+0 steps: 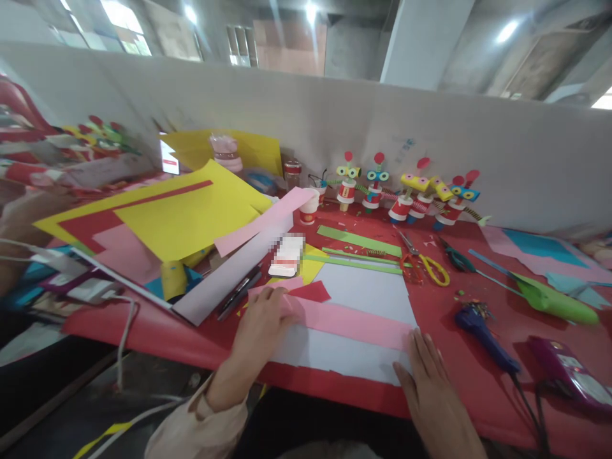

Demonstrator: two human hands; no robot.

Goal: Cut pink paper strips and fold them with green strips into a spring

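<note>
A pink paper strip (pixel 351 324) lies across white sheets (pixel 377 287) near the table's front edge. My left hand (pixel 265 322) has its fingers bent over the strip's left end, gripping it. Flat at the other end, my right hand (pixel 428 376) touches the strip and the white sheet's edge, with thumb apart from stretched fingers. A small red paper piece (pixel 312 292) sits just above the strip, and green paper strips (pixel 361 241) lie behind. Beside my left hand are dark pens (pixel 239 293).
A phone (pixel 287 255) lies behind my left hand. Yellow-handled scissors (pixel 433 269), pliers (pixel 456 256), a blue glue gun (pixel 485 338) and a purple device (pixel 568 373) are to the right. Several paper-cup figures (pixel 347 188) stand along the partition. Yellow sheets (pixel 191 217) pile up left, near another person's arm (pixel 23 217).
</note>
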